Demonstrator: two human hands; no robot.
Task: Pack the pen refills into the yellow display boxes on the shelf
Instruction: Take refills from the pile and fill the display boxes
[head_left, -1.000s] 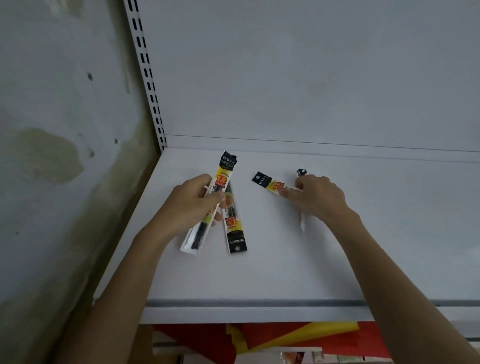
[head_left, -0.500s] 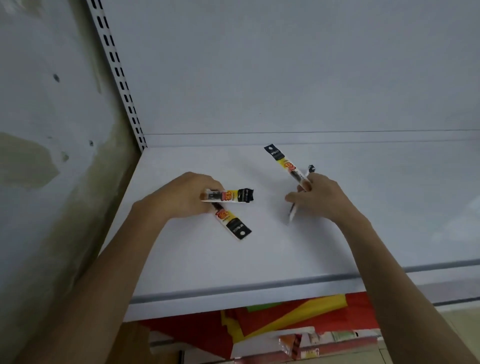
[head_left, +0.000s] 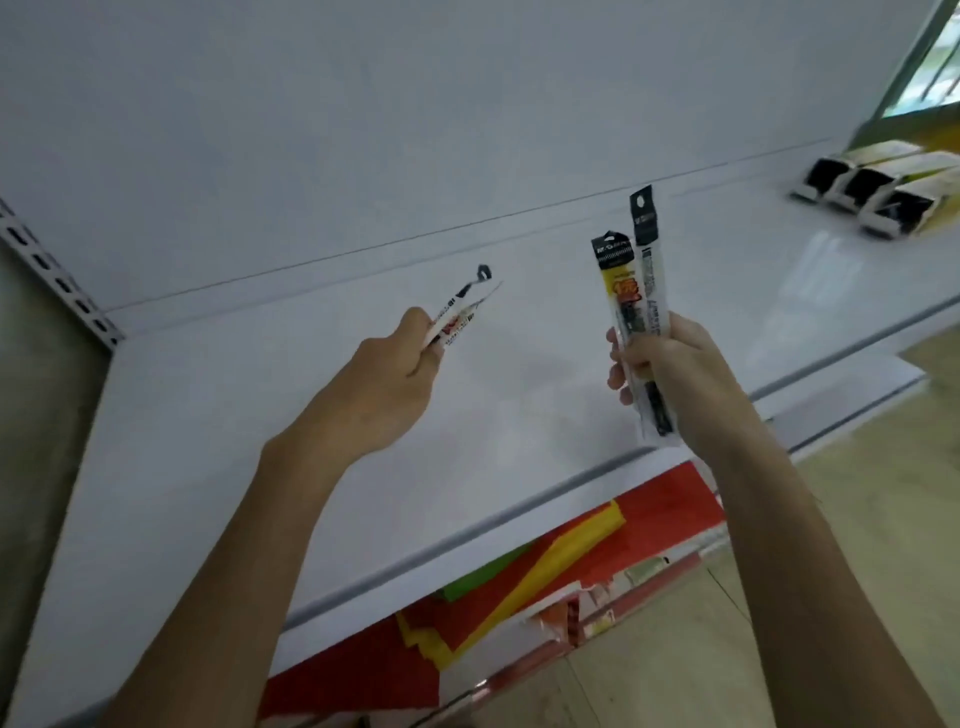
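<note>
My left hand (head_left: 387, 379) grips pen refill packs (head_left: 460, 312) that point up and to the right, above the white shelf (head_left: 260, 447). My right hand (head_left: 670, 374) holds two upright refill packs (head_left: 631, 291), with black header cards, yellow and red labels and clear sleeves. Both hands are raised off the shelf surface. Several yellow display boxes (head_left: 883, 192) lie on their sides at the far right of the shelf, their dark open ends facing me. The view there is blurred.
The white shelf back panel (head_left: 415, 130) rises behind, with a slotted upright (head_left: 57, 280) at the far left beside a stained wall. Below the shelf's front edge lie red, yellow and green paper sheets (head_left: 545, 566). A window (head_left: 930, 67) shows at top right.
Both hands have lifted the refill packs off the shelf. The right hand now holds its packs upright. My view has swung right, bringing the yellow boxes into sight.
</note>
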